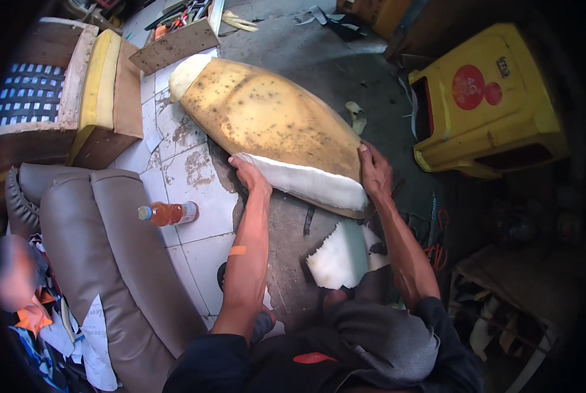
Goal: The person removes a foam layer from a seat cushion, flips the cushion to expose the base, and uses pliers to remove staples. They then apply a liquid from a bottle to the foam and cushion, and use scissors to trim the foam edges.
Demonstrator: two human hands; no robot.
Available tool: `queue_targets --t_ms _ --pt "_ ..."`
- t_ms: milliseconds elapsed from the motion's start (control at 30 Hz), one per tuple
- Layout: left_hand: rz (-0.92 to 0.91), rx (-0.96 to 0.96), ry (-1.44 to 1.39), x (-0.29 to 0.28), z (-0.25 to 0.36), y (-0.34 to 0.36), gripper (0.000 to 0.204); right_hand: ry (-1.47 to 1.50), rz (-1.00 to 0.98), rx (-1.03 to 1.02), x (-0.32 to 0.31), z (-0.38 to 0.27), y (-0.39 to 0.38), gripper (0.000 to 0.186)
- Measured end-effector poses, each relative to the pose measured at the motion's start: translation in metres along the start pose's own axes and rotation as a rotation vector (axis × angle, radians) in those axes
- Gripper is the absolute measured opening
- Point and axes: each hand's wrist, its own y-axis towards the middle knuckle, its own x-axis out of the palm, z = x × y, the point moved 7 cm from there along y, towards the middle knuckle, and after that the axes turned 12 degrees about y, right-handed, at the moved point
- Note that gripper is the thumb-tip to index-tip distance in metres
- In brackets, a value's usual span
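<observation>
A long, yellowed foam seat pad point(267, 105), stained with dark spots, lies slanted in front of me. It looks like a motorcycle seat's padding. A strip of white foam point(306, 182) runs along its near side, and a paler foam piece point(189, 71) covers its far left end. My left hand point(252, 175) grips the left end of the white strip, its fingers closed at the edge. On the other side, my right hand point(375, 171) is wrapped round the pad's right end, thumb on top. Some of its fingers are hidden beneath.
Below the pad lies a jagged white foam scrap point(339, 259). A bottle of reddish drink point(170, 213) stands on the tiles beside a brown cushioned seat point(103, 242). A yellow plastic stool point(496, 98) is at right, a wooden tool box point(175, 46) at the back.
</observation>
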Motion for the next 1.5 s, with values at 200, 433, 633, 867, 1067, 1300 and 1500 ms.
queue_targets --t_ms 200,433,633,867,1067,1300,1500 --pt "-0.464 0.084 0.086 0.0 -0.05 -0.076 0.071 0.011 -0.168 -0.292 -0.016 0.006 -0.046 0.1" --pt "-0.633 0.078 -0.013 0.026 -0.119 -0.137 0.09 -0.458 -0.101 -0.404 -0.002 0.004 -0.079 0.122" --pt "-0.461 0.317 0.222 0.037 -0.109 -0.129 0.087 -0.287 -0.122 -0.333 -0.007 0.0 -0.059 0.125" --pt "-0.721 0.173 0.051 0.035 -0.114 -0.142 0.078 -0.388 -0.132 -0.417 -0.004 0.004 -0.076 0.126" --pt "-0.709 0.184 0.062 0.037 -0.113 -0.137 0.08 -0.245 -0.216 -0.344 -0.011 0.001 -0.063 0.121" --pt "-0.756 -0.01 0.035 -0.002 -0.075 -0.09 0.052 0.273 0.014 0.061 -0.059 0.076 -0.092 0.083" --pt "-0.802 -0.048 0.054 0.005 -0.073 -0.095 0.048 0.638 0.031 0.39 -0.035 0.106 -0.118 0.078"
